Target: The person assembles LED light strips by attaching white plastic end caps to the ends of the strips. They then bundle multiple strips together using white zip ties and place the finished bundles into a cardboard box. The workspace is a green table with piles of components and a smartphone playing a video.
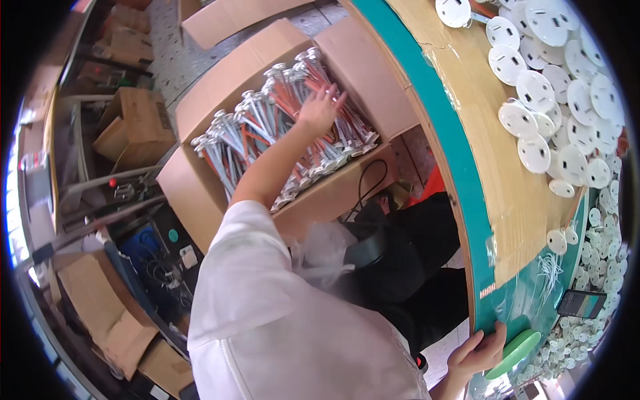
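Observation:
Beyond my outstretched left arm, an open cardboard box [240, 60] holds rows of bundled thin sticks [253, 120], grey and orange-red, with pale round ends. My left hand [321, 110] lies over the bundles in the right half of the box, its fingers extended and apart. Whether its fingertips touch a stick is hard to make out. At the lower right, my right hand [479, 352] rests at the edge of the green-topped table [483, 267]. Its fingers are loosely bent, with the thumb apart from the forefinger. Close beside it lies a green round disc [513, 355].
White slotted discs [533, 90] are heaped on a cardboard sheet [467, 73] on the table. Smaller white pieces [573, 340], thin white strips [550, 272] and a phone [581, 304] lie nearer. More cardboard boxes [137, 127] and shelving stand at the left.

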Motion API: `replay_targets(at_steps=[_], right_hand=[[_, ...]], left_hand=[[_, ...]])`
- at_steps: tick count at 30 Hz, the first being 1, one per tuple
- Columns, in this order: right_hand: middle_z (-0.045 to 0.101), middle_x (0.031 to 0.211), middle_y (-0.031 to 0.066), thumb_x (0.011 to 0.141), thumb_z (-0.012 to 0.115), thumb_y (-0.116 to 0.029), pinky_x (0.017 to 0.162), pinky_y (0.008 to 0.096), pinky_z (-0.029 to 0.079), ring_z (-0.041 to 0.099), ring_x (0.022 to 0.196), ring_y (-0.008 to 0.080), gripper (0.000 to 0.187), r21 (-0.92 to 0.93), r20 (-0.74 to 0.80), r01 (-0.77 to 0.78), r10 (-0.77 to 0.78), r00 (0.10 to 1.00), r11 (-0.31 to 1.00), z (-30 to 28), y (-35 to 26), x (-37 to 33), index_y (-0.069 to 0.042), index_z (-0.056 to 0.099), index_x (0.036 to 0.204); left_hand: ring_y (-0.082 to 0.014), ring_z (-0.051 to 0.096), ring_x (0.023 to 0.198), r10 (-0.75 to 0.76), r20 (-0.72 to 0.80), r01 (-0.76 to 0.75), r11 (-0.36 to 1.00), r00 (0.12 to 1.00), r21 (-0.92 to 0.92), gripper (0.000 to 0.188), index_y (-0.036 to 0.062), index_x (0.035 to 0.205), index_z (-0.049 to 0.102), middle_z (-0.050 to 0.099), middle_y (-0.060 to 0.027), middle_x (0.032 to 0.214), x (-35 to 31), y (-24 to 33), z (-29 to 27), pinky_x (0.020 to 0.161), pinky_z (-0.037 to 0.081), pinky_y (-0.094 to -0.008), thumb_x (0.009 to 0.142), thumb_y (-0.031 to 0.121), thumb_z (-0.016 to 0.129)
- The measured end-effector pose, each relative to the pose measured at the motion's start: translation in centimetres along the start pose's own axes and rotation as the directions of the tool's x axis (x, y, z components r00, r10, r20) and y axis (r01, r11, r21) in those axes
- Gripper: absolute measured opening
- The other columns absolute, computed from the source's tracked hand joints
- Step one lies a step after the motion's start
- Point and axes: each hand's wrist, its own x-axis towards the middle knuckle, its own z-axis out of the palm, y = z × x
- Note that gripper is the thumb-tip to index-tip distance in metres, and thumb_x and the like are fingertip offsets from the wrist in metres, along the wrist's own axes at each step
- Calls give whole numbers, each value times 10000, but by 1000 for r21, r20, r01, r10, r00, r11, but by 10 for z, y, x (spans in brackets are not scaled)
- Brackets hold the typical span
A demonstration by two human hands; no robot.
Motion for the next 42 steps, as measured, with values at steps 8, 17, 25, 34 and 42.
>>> replay_targets(at_steps=[8, 17, 25, 34, 42], right_hand=[[477, 661, 62, 902, 647, -114, 452, 351, 277, 389, 483, 192, 228, 120, -134, 42, -26, 991, 992, 1, -12, 13, 27, 622, 1079], [561, 618, 50, 754, 753, -47, 473, 327, 397, 508, 513, 199, 114, 587, -396, 424, -212, 893, 690, -6, -52, -14, -56, 678, 840], [530, 608, 40, 636, 710, 19, 418, 300, 361, 487, 478, 182, 197, 752, -616, 637, -522, 590, -169, -1, -127, -87, -9, 691, 830], [393, 548, 0, 575, 731, -26, 390, 273, 259, 383, 441, 135, 307, 636, -706, 767, -333, 625, 90, -14, -116, -98, 59, 694, 868], [383, 528, 15, 481, 722, 5, 375, 261, 222, 341, 396, 136, 368, 589, -727, 803, -371, 577, 94, -15, -133, -106, 98, 681, 834]], left_hand=[[-290, 628, 1088, -350, 577, 133, 913, 738, 385, 465, 65, 1249, 609, 644, -135, 1183, -227, -82, -61, 858, 528, -400, 809, 204, 667], [-318, 675, 981, -281, 594, 289, 954, 754, 84, 292, 81, 1122, 680, 700, -149, 1061, -296, -74, -278, 844, 545, -412, 916, 279, 616], [-363, 624, 1047, 766, -296, -547, 85, 570, -833, 357, 28, 1290, 545, 646, -205, 1139, -233, 236, -364, 907, 494, -431, 1002, 232, 489], [-240, 655, 978, 926, -338, -452, -233, 167, -861, 474, 76, 1263, 579, 686, -119, 1075, -243, 474, -312, 841, 515, -360, 905, 384, 616], [-310, 675, 902, 982, -104, -694, 35, 157, -719, 565, 58, 931, 716, 720, -126, 906, -262, 459, -340, 777, 532, -422, 673, 556, 781]])
